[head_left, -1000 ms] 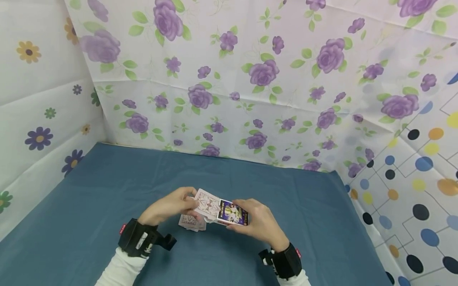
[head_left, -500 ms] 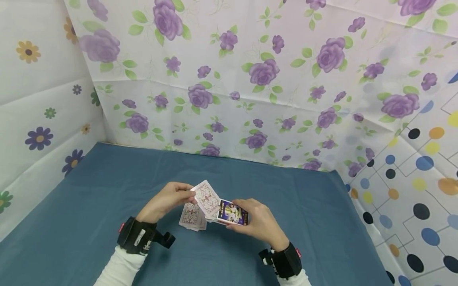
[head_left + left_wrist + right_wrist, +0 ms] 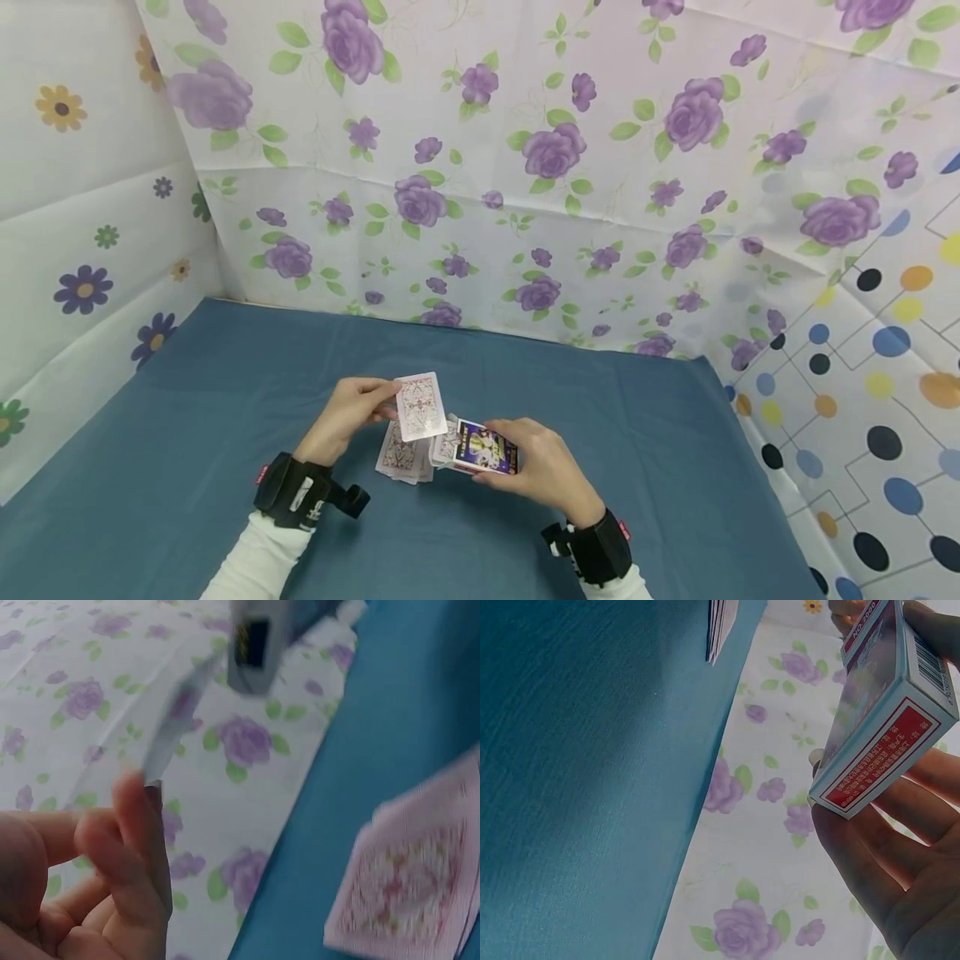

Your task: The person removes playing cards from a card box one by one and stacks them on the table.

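Note:
My left hand (image 3: 347, 417) pinches a playing card (image 3: 420, 406) near its upper left corner, with the red-patterned back facing up. In the left wrist view that card (image 3: 176, 720) shows nearly edge-on and blurred above the fingertips. The right hand (image 3: 542, 458) grips a card box (image 3: 486, 447) with a dark purple front, thumb on one side and fingers on the other. Several cards (image 3: 444, 444) stick out of the box's left end. A loose pile of cards (image 3: 399, 457) lies on the table below, partly covered by the held card.
A blue cloth (image 3: 225, 400) covers the table. Flowered sheeting (image 3: 525, 167) rises behind its far edge, with more patterned sheeting (image 3: 885, 400) along the right and daisy-printed sheeting (image 3: 82, 242) at the left. Black camera straps (image 3: 292, 492) sit on both wrists.
The left hand has drawn a card away from the box, up and to the left, and turned it more upright. The right hand and box have stayed nearly still.

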Action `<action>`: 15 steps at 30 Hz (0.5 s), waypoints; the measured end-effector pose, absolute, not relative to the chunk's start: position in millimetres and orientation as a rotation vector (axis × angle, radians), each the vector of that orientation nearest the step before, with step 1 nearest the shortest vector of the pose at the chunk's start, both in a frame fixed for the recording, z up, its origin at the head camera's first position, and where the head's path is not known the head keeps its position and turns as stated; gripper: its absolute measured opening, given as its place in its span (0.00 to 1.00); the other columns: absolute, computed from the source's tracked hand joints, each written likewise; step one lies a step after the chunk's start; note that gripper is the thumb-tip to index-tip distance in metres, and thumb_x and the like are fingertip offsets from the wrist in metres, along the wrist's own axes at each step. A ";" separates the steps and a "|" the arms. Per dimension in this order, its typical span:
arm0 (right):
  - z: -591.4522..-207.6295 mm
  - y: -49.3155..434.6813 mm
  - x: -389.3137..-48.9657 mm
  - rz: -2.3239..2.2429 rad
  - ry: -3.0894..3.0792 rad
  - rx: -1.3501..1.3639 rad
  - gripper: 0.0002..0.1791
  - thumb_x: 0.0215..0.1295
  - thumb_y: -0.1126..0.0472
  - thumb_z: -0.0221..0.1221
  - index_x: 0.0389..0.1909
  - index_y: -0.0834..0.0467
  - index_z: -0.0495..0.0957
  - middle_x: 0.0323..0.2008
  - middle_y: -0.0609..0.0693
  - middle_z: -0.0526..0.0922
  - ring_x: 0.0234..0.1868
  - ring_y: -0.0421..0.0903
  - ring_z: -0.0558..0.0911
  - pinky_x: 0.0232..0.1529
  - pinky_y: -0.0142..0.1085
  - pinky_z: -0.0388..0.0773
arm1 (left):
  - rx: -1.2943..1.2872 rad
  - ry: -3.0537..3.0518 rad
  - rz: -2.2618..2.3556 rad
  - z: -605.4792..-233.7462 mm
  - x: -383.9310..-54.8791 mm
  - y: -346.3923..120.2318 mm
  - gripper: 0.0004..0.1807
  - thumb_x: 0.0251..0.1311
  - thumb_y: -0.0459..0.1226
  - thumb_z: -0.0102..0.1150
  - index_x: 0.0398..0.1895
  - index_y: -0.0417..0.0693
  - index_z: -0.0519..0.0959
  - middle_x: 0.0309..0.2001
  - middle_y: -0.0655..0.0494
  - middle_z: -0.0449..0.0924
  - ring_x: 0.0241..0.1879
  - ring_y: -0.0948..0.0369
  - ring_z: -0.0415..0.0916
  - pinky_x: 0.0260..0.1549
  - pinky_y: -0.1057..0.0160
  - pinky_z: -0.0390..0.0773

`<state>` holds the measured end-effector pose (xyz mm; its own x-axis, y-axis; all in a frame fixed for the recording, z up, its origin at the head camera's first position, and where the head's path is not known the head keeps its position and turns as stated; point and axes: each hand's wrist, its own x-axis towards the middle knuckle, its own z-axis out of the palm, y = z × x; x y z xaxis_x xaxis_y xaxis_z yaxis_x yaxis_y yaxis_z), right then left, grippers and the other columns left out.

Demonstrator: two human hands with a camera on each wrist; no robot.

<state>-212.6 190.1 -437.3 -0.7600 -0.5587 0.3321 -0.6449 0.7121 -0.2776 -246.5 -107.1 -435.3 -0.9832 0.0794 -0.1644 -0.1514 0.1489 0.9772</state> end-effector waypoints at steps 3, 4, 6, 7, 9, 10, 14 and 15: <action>-437.2 190.7 -212.9 0.564 -2.696 0.954 0.36 0.48 0.38 0.70 0.57 0.51 0.78 0.49 0.48 0.84 0.45 0.41 0.82 0.39 0.33 0.77 | -0.115 2.347 1.887 -440.6 -250.0 -108.4 0.21 0.70 0.42 0.53 0.53 0.33 0.78 0.30 0.55 0.79 0.27 0.62 0.77 0.30 0.63 0.74; -437.2 191.0 -213.0 0.562 -2.696 0.951 0.36 0.48 0.38 0.70 0.57 0.51 0.78 0.49 0.48 0.84 0.45 0.41 0.82 0.39 0.33 0.77 | -0.127 2.368 1.875 -442.6 -251.3 -108.9 0.20 0.69 0.42 0.53 0.52 0.32 0.79 0.29 0.55 0.79 0.26 0.62 0.76 0.30 0.63 0.74; -437.0 191.3 -213.1 0.561 -2.694 0.951 0.36 0.48 0.38 0.70 0.57 0.51 0.78 0.49 0.48 0.84 0.45 0.41 0.82 0.39 0.33 0.77 | -0.140 2.383 1.863 -446.2 -253.6 -109.7 0.20 0.69 0.42 0.53 0.51 0.31 0.79 0.26 0.56 0.78 0.25 0.62 0.75 0.29 0.63 0.73; -437.2 191.3 -213.0 0.561 -2.695 0.951 0.36 0.48 0.38 0.70 0.57 0.51 0.78 0.49 0.48 0.84 0.45 0.42 0.82 0.39 0.33 0.77 | -0.145 2.382 1.861 -448.2 -254.5 -110.1 0.20 0.70 0.42 0.53 0.50 0.31 0.79 0.25 0.56 0.77 0.25 0.62 0.75 0.28 0.63 0.73; -437.5 191.6 -212.9 0.559 -2.696 0.950 0.36 0.48 0.39 0.71 0.57 0.51 0.78 0.49 0.48 0.84 0.46 0.42 0.82 0.39 0.33 0.77 | -0.155 2.373 1.860 -451.8 -256.1 -110.9 0.20 0.70 0.42 0.52 0.50 0.30 0.78 0.23 0.57 0.76 0.25 0.63 0.74 0.27 0.64 0.72; -437.5 191.7 -212.8 0.558 -2.698 0.948 0.36 0.48 0.38 0.70 0.57 0.51 0.78 0.49 0.48 0.84 0.46 0.41 0.82 0.39 0.33 0.77 | -0.156 2.364 1.860 -453.0 -256.6 -111.4 0.20 0.71 0.41 0.51 0.51 0.30 0.78 0.23 0.57 0.76 0.25 0.64 0.74 0.27 0.64 0.72; -437.5 191.9 -212.7 0.562 -2.703 0.941 0.36 0.48 0.38 0.70 0.58 0.51 0.78 0.49 0.47 0.84 0.45 0.41 0.82 0.39 0.33 0.76 | -0.153 2.357 1.817 -457.9 -257.4 -114.1 0.19 0.72 0.37 0.48 0.54 0.29 0.75 0.25 0.55 0.75 0.25 0.62 0.71 0.29 0.63 0.70; -437.4 191.9 -212.8 0.562 -2.704 0.941 0.36 0.48 0.38 0.70 0.58 0.51 0.78 0.49 0.47 0.84 0.45 0.41 0.82 0.39 0.33 0.76 | -0.148 2.357 1.799 -459.7 -257.8 -114.9 0.18 0.72 0.36 0.48 0.55 0.28 0.75 0.26 0.54 0.75 0.26 0.62 0.70 0.29 0.63 0.69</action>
<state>-212.8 191.9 -437.4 -0.7696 -0.5473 0.3289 -0.6331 0.7213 -0.2809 -257.8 -114.9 -459.7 -0.9802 0.0257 -0.1963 -0.1826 0.2662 0.9465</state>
